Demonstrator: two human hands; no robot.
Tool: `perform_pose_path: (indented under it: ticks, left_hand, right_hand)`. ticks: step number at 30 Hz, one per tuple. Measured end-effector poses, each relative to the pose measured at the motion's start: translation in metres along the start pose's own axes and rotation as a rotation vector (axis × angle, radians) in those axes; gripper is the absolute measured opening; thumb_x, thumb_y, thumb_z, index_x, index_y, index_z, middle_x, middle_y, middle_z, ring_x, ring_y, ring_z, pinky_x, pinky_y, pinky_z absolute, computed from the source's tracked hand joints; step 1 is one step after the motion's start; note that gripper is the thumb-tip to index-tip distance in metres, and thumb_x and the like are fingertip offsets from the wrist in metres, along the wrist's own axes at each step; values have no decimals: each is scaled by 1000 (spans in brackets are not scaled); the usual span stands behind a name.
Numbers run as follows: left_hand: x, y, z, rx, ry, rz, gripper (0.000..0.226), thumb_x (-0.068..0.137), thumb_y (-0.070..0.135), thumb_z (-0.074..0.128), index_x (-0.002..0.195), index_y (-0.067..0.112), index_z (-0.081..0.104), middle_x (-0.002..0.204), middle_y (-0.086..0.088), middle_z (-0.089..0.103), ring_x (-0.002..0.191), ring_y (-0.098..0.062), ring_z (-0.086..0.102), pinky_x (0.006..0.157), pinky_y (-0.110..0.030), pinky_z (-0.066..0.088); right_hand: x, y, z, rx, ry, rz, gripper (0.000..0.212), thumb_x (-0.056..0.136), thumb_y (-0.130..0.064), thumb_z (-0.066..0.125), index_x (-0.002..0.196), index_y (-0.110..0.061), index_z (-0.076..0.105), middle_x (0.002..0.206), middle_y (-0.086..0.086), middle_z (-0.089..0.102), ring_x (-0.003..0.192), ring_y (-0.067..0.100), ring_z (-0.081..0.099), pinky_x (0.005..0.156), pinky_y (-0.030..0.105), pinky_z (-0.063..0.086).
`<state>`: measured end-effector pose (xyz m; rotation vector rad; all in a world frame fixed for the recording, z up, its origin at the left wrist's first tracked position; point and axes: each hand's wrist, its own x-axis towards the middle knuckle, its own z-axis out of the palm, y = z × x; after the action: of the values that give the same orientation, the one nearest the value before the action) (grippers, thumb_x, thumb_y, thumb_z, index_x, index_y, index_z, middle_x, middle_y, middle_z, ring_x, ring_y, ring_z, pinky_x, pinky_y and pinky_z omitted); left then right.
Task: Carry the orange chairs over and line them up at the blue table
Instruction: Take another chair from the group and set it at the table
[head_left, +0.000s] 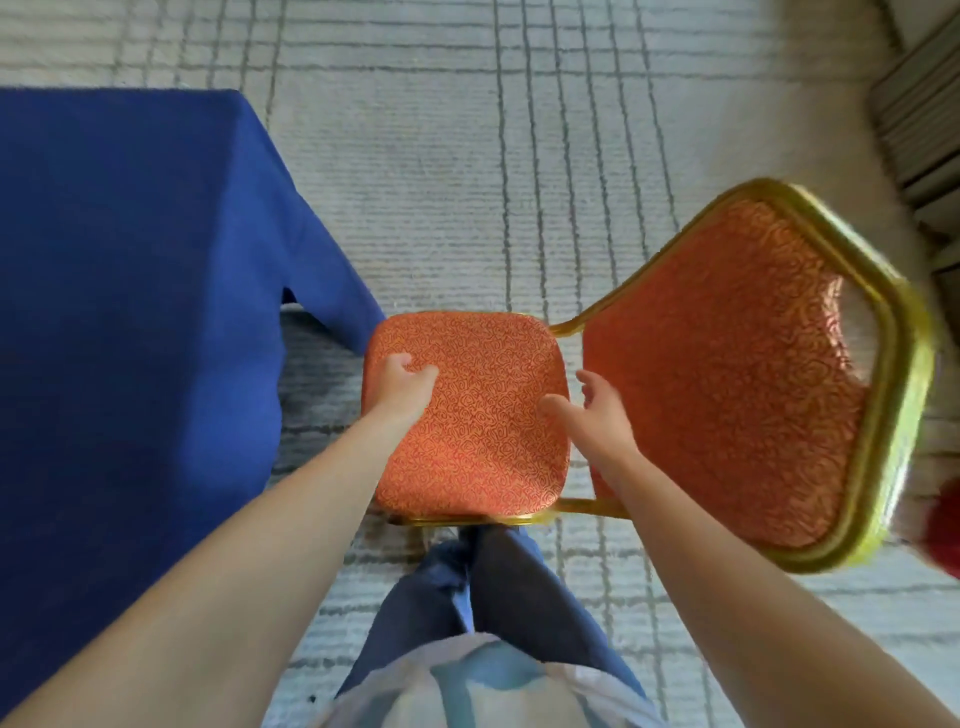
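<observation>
Orange chair (478, 415) beside blue table (130, 260): left hand (402, 384) apparently grips its seat edge, right hand (597, 410) hovers spread.

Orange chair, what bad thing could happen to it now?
Only the left hand grips the orange chair; the right hand is open, so the chair might tip. Its seat corner sits near the cloth on the blue table and could snag it.

orange chair (470, 415) | patterned seat, gold frame | just beside blue table (130, 291) corner
</observation>
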<state>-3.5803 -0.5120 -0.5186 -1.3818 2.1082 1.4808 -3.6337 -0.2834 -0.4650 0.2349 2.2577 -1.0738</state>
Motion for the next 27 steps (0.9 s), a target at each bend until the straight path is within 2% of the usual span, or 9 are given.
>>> perform_pose_path:
  ticks: [2,4,6,10,15,18,20,25,27]
  left_hand:
    - [-17,15,3,-23,-11,18,55,86,35,59,135,17,46,109,-5,62,95,-25,62,92,-37,50]
    - [-27,27,7,-51,-20,36,51,87,32,58,134,16,47,107,-5,63,92,-24,63,88,-38,51]
    - [-38,39,11,-59,-18,50,50,86,33,58,133,18,48,106,-5,65,92,-23,64,87,-39,52]
    - [-57,62,21,-96,38,63,53,85,35,57,133,16,50,106,-5,68,92,-23,65,89,-42,53]
    - [-94,89,40,-181,173,61,46,88,29,58,130,12,53,96,-5,67,86,-21,65,79,-30,50]
    - [-114,93,54,-158,260,64,34,76,43,55,97,20,68,81,3,68,83,-21,68,80,-34,54]
    - [-131,94,63,-162,331,43,22,75,45,54,75,24,62,74,6,67,80,-22,68,80,-37,55]
    - [-181,113,87,-221,452,24,21,89,37,55,108,30,53,91,6,60,86,-18,63,83,-33,51]
    - [-195,118,95,-259,495,4,10,90,34,54,99,29,51,83,10,55,79,-14,59,79,-33,49]
  right_hand:
    - [-12,-8,-15,-45,-6,-44,65,89,-24,69,146,-13,41,124,2,53,70,2,52,50,8,46]
    - [-18,-18,-29,-87,18,-110,62,87,-27,71,143,-15,46,134,3,51,90,8,57,69,7,46]
    - [-22,-26,-46,-112,37,-176,66,84,-33,73,142,-18,47,142,5,48,119,16,53,94,23,44]
    - [-13,-37,-79,-141,43,-292,69,82,-39,72,143,-21,46,143,3,47,130,18,48,108,40,42]
    - [9,-39,-113,-236,-70,-384,65,85,-38,69,144,-24,44,145,2,43,128,18,48,104,37,44]
    - [23,-40,-131,-317,-161,-461,66,83,-40,68,143,-26,44,146,3,43,129,19,48,104,42,45]
    - [29,-44,-142,-379,-229,-504,68,84,-39,68,145,-25,41,148,4,42,134,21,44,105,43,45]
    - [38,-59,-164,-546,-379,-618,73,85,-41,69,148,-22,37,149,5,38,107,20,57,80,34,52]
    - [37,-63,-170,-590,-408,-668,74,85,-39,69,149,-21,35,150,6,38,100,17,55,74,30,49]
